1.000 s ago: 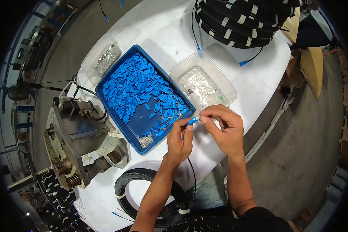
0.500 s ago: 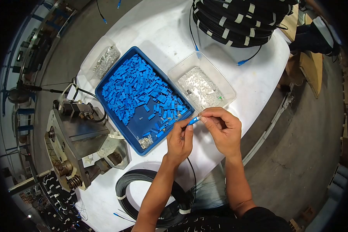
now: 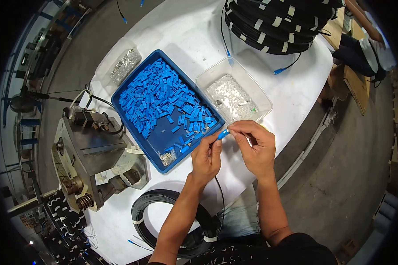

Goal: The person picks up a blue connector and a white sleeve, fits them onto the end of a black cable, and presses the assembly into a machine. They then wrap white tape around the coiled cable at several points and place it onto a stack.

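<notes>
My left hand (image 3: 204,158) pinches a blue fiber-optic connector (image 3: 223,134) between thumb and fingers. A thin black cable (image 3: 221,194) runs from beneath that hand down to the coil in front of me. At the connector's far end, the fingertips of my right hand (image 3: 258,148) are pressed together. Whether they grip the tip itself or a small cap on it is too small to tell. Close by on the left lies a blue tray (image 3: 157,140) of loose blue connector housings (image 3: 157,95). A clear plastic box (image 3: 265,95) of small translucent pieces (image 3: 230,95) stands just beyond my hands.
A coil of black cable (image 3: 139,210) lies at the table's near edge. To the left stands a metal press (image 3: 99,159). Behind the tray is a clear tub (image 3: 102,73) of small metallic parts. Stacked cable coils (image 3: 269,26) occupy the far side, with another person (image 3: 362,55) beyond.
The view has shifted slightly, moving the table's contents a little in the frame. Both hands keep the connector between them in nearly the same pose. The person at the far right has moved.
</notes>
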`<state>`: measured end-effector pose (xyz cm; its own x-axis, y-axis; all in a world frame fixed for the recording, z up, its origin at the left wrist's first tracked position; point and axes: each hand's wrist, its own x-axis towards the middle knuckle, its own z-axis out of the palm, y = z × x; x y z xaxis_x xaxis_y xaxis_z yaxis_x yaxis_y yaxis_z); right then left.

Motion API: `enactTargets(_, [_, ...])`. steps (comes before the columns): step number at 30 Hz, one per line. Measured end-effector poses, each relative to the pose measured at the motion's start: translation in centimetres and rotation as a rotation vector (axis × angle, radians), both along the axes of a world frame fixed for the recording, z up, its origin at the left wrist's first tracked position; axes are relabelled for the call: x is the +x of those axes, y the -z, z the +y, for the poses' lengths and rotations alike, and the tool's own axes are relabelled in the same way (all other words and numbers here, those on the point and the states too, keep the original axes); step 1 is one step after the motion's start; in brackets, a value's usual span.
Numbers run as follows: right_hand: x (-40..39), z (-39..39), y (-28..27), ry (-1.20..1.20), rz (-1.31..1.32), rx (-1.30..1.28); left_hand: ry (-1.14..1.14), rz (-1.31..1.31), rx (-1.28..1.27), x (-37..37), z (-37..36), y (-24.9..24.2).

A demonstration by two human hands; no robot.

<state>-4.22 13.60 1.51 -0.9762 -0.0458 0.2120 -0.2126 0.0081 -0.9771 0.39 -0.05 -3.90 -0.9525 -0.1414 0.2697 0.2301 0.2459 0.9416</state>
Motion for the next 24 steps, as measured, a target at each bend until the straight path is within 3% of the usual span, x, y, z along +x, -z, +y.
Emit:
enactTargets(9, [0.7, -1.0, 0.1, 0.002, -0.096, -0.155, 0.069, -0.051, 0.071, 0.4, 0.3, -0.8])
enactTargets(12, [1.3, -2.1, 0.1, 0.053, -0.064, -0.036, 0.087, -0.049, 0.083, 0.6, 0.4, -0.9])
enactTargets(14, [1.5, -2.6, 0.4, 0.083, -0.131, -0.101, 0.073, -0.028, 0.149, 0.7, 0.3, -0.7])
enactTargets(24, [1.6, -2.7, -0.4, -0.017, -0.245, -0.149, 0.005, 0.032, 0.062, 1.1, 0.2, -0.6])
